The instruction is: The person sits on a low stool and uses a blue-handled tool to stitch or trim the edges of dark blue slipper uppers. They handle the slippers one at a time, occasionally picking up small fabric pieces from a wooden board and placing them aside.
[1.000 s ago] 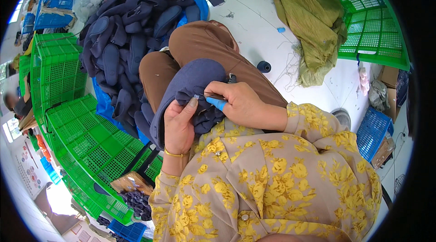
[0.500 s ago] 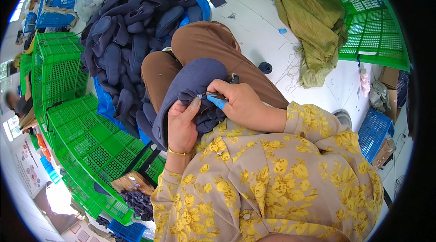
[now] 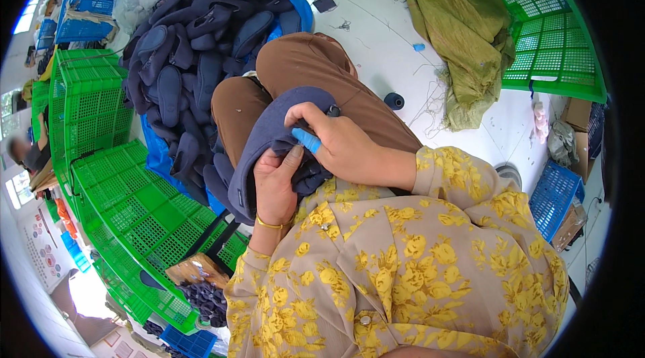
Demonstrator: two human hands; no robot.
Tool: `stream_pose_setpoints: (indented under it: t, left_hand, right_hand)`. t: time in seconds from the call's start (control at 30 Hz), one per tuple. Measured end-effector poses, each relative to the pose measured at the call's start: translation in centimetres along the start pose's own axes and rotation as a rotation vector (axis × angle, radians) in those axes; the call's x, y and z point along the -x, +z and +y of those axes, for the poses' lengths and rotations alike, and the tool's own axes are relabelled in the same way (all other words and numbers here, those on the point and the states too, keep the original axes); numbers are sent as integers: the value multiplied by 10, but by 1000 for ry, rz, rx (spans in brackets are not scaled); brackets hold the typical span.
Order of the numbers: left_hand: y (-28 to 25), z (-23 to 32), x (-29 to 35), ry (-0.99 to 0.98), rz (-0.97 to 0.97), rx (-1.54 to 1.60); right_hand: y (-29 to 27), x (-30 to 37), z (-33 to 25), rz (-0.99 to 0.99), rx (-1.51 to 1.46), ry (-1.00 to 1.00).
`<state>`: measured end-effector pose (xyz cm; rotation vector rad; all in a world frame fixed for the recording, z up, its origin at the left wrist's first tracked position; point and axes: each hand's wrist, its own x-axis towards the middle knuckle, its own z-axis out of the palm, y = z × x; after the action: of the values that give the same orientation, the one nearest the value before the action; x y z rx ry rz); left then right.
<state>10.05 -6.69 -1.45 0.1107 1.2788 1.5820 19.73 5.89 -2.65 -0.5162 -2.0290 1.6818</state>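
Observation:
A navy fabric shoe (image 3: 259, 139) lies across my lap, its sole side tilted up and its upper bunched between my hands. My left hand (image 3: 276, 180) is closed on the bunched fabric, thumb and fingers pinching its edge. Right beside it, my right hand (image 3: 342, 146) is curled over the shoe, with a blue cover (image 3: 307, 139) on one finger. A small dark, shiny piece (image 3: 333, 110) shows just past the right knuckles. What the right fingers hold is hidden behind them.
Many similar navy shoes (image 3: 169, 92) are heaped on blue sheeting (image 3: 156, 156) at my left. Green crates (image 3: 134, 186) stand beside them. A thread spool (image 3: 394, 100) and an olive cloth sack (image 3: 457, 35) lie on the floor to the right, near a blue crate (image 3: 554, 196).
My right hand has turned and shifted slightly, its fingers curling over the shoe. The dark tool tip and small pale piece between my hands are now out of sight.

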Motion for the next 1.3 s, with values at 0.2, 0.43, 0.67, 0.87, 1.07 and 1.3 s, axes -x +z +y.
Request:
stream_pose_setpoints:
  t: [0.2,0.43,0.67,0.87,1.07,1.3]
  left_hand:
    - [3,1,2,15,-4,-41]
    - [3,2,1,25,-23,-38]
    - [11,7,3,-31,8,-4]
    - [8,5,4,-55,4,-79]
    - [8,12,6,-115,-54,78]
    - [1,10,3,-82,-79,45]
  right_hand:
    - [-20,-12,-17,-216,267,63]
    - [-12,-19,-6,163,128,-247]
    - [-68,-40,-53,145,-914,289]
    - [-140,-45,-74,183,-872,71]
    - [-92,-20,-33,6,-17,-30]
    - [-57,-1,-10,-272,312,-208]
